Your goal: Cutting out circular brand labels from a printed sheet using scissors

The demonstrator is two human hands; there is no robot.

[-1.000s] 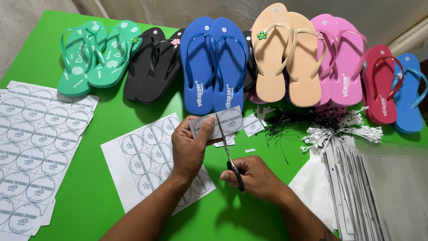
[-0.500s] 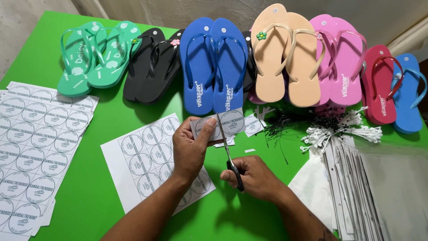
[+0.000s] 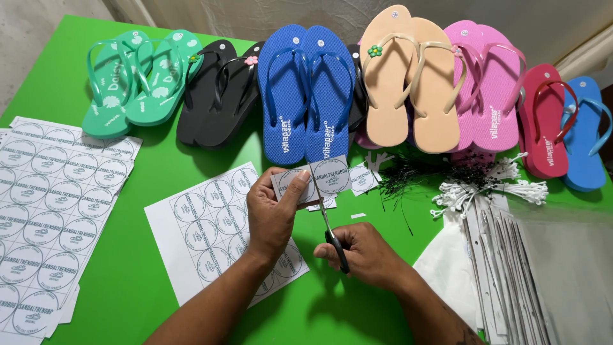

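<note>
Above the green tabletop (image 3: 134, 281), the left hand (image 3: 271, 214) pinches a small white paper strip of round printed labels (image 3: 313, 179), while the right hand (image 3: 364, 252) grips black-handled scissors (image 3: 329, 223) cutting into it, near blue flip-flops (image 3: 306, 89).

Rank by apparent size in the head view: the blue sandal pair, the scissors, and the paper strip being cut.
1. Blue sandal pair, largest.
2. Scissors and paper strip: similar length, too close to rank.
</note>
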